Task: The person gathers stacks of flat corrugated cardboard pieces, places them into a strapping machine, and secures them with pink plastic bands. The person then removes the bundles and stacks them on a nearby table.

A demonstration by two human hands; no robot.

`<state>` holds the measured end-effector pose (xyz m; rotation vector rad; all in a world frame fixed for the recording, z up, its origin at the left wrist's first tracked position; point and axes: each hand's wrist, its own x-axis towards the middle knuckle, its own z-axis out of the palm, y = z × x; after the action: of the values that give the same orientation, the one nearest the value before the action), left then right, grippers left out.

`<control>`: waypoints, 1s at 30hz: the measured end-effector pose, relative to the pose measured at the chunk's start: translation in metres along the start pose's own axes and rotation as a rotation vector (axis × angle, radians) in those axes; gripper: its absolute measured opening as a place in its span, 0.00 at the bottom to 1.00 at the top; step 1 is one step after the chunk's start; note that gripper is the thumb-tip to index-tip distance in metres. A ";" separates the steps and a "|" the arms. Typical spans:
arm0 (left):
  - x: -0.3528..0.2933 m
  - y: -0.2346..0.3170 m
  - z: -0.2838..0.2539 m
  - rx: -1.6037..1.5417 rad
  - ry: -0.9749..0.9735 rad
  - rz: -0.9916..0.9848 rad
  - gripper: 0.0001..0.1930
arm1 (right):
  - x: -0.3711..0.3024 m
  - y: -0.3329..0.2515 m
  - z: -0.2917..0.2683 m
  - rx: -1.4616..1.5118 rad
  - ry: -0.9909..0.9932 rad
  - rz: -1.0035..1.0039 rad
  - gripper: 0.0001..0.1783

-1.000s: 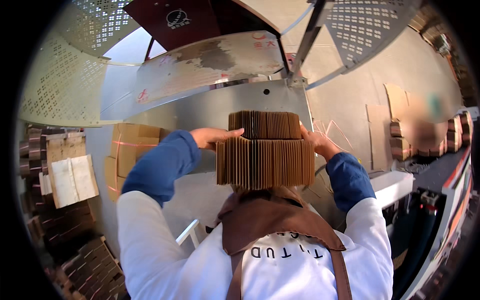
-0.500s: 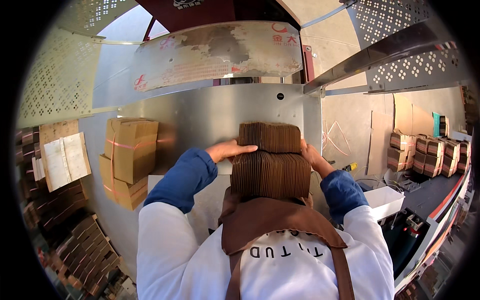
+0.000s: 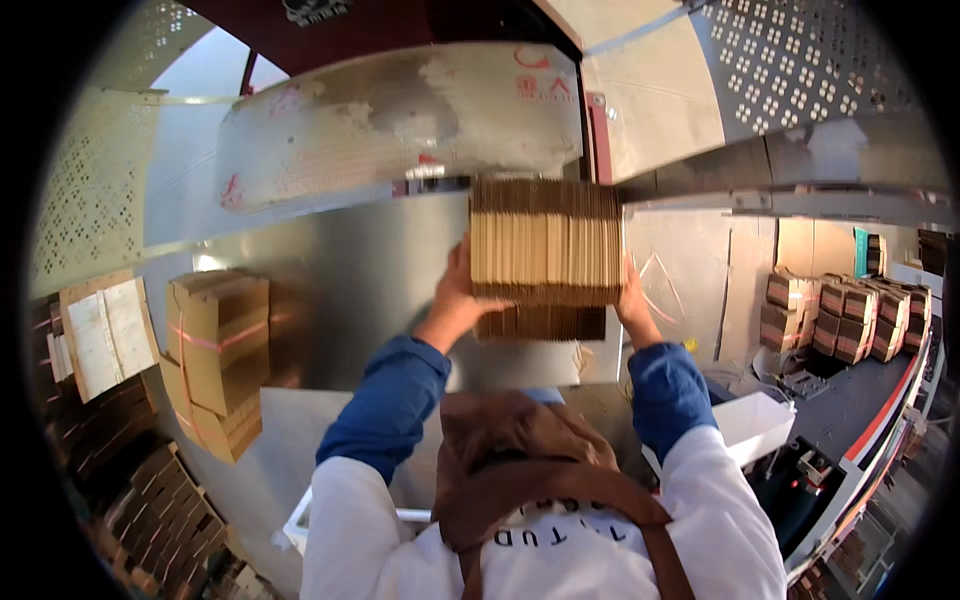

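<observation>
View: head camera.
Cardboard stack: folded brown cardboard pieces (image 3: 545, 250), packed upright side by side, just above the frame's centre; whether they touch the steel tabletop (image 3: 360, 290) cannot be told.
Left hand (image 3: 460, 300): fingers at the stack's left side, thumb along its lower edge, gripping.
Right hand (image 3: 634, 300): fingers against the right side, squeezing the same stack.
Strapped cardboard bundle (image 3: 225, 335): left of frame, pink bands.
White tray (image 3: 750, 430): lower right.
</observation>
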<state>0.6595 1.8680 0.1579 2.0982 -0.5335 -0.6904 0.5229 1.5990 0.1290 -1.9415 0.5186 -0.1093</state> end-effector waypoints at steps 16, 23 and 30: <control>-0.003 -0.041 0.023 0.184 0.113 0.200 0.45 | -0.084 -0.021 0.040 -0.085 0.100 0.230 0.30; -0.007 -0.022 0.015 0.014 0.087 0.095 0.49 | -0.082 -0.034 0.054 -0.266 0.128 0.210 0.33; -0.002 -0.018 0.014 0.019 0.139 0.149 0.40 | -0.083 -0.030 0.050 -0.216 0.153 0.241 0.31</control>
<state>0.6512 1.8712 0.1365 2.0809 -0.6132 -0.4527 0.4727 1.6848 0.1476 -2.0724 0.8931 -0.0488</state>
